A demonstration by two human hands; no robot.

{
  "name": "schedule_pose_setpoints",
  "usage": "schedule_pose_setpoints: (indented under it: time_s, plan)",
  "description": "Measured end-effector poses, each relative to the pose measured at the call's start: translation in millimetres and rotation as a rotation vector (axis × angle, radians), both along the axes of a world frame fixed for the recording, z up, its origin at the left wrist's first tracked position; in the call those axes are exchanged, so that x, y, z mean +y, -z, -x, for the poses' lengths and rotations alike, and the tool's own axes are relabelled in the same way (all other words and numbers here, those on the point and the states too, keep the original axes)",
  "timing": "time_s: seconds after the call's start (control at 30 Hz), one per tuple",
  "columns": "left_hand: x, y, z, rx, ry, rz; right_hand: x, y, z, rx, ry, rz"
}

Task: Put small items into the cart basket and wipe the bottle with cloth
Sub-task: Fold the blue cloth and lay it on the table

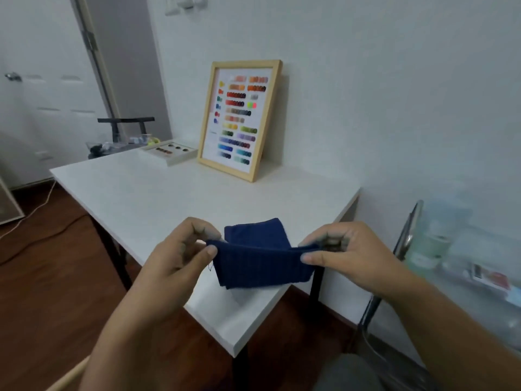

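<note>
A dark blue ribbed cloth [259,261] is held folded over the near corner of the white table [169,198]. My left hand [180,255] pinches its left corner between thumb and fingers. My right hand [346,255] pinches the right corner the same way, so the top edge is stretched between both hands. At the right stands a cart [408,238] with a metal frame and a see-through basket holding a pale green roll [434,244] and small packets [490,277]. No bottle is clearly visible.
A wooden frame with a colour chart [239,119] leans against the wall at the table's back. A white tray with small round items [170,150] lies beside it. A black stand with clutter [124,134] sits beyond the table. Cables [42,210] run over the wooden floor.
</note>
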State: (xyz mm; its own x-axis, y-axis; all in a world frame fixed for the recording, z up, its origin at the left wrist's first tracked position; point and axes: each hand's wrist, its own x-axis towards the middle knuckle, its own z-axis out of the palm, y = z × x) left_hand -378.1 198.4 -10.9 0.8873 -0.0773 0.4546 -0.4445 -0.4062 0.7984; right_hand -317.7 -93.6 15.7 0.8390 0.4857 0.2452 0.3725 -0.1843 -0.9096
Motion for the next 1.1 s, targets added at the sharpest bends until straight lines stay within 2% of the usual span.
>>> schedule_pose_setpoints:
  time_s: [0.1, 0.27, 0.43, 0.63, 0.7, 0.8, 0.87, 0.93, 1.0, 1.1]
  plan:
    - [-1, 8, -6, 0.055, -0.053, 0.032, 1, 11, -6, 0.044, -0.011, -0.053]
    - [-15, 14, -68, 0.178, -0.339, -0.05, 24, 26, -59, 0.109, 0.186, -0.104]
    - [-20, 23, -131, 0.277, -0.484, -0.124, 54, 54, -117, 0.152, 0.36, 0.046]
    - [-14, 41, -158, 0.388, -0.503, -0.228, 74, 78, -145, 0.078, 0.489, 0.281]
    - [-16, 43, -156, 0.38, -0.52, -0.292, 74, 83, -146, 0.049, 0.531, 0.341]
    - [-24, 43, -142, 0.22, -0.559, -0.504, 70, 86, -140, -0.126, 0.628, 0.387]
    - [-37, 44, -129, 0.152, -0.529, -0.601, 67, 85, -133, -0.317, 0.563, 0.388]
    - [-54, 49, -119, 0.227, -0.468, -0.748, 67, 86, -127, -0.446, 0.316, 0.486]
    - [-70, 60, -114, 0.39, -0.386, -0.876, 69, 90, -122, -0.402, 0.077, 0.653]
    - [-75, 74, -117, 0.502, -0.332, -0.914, 68, 93, -122, -0.325, 0.017, 0.846]
